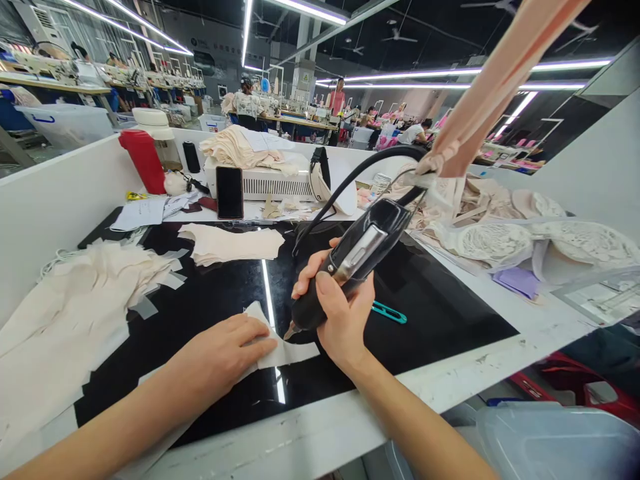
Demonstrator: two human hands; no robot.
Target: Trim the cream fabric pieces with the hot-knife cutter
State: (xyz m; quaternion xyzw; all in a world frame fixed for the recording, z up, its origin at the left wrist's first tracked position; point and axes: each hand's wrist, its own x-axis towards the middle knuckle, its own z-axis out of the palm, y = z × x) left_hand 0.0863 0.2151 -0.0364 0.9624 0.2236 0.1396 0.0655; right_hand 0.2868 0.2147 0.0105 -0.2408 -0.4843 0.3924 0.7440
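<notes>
Fabric piece (280,350), a small pale cut shape, lies flat on the black bench (440,313) near its front edge, and my left hand (225,353) presses down on its left part with fingers spread flat, clasping nothing. My right hand (340,313) has its grip closed around the black handheld tool (350,263), whose metal tip rests at the piece's upper edge, just right of my left fingertips. I judge the step in hand to be working that edge with the tip; the next move calls for holding the piece taut and guiding the tip steadily along the edge, keeping it off my left fingers. Counting: one tool with one black cable arching away to the far side, one piece under the hands, one teal clip (389,312) lying just right of my right hand, one dark phone (229,192) standing at the far side, one red bottle (147,160) at far left, and two heaps of pale cut pieces, a large one (65,313) at left and a small stack (230,243) beyond.
</notes>
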